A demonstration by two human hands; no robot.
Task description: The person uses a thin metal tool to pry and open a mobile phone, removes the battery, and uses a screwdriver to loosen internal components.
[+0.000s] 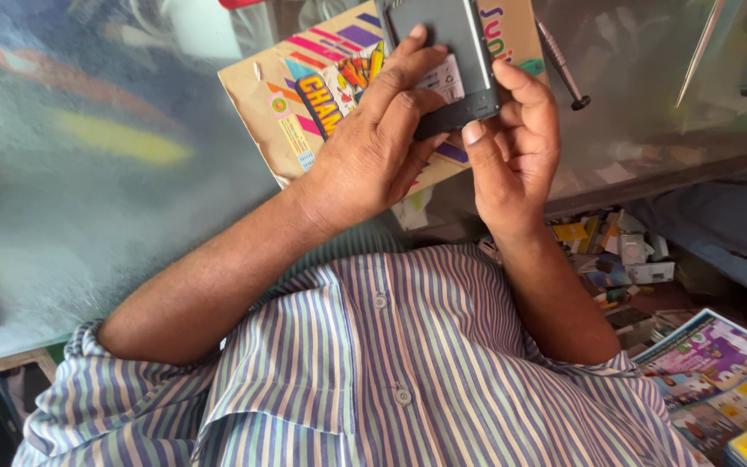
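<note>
Both hands are gripping a grey phone (448, 54) at twelve o'clock in the view: the left hand (373, 147) is curling over its back from seven o'clock, fingers pressing on the open casing, while the right hand (516, 147) is clasping its lower edge from five o'clock, thumb against the rim. A colourful booklet (304, 104) is lying under them, and a screwdriver (562, 65) is resting at three o'clock of the phone.
</note>
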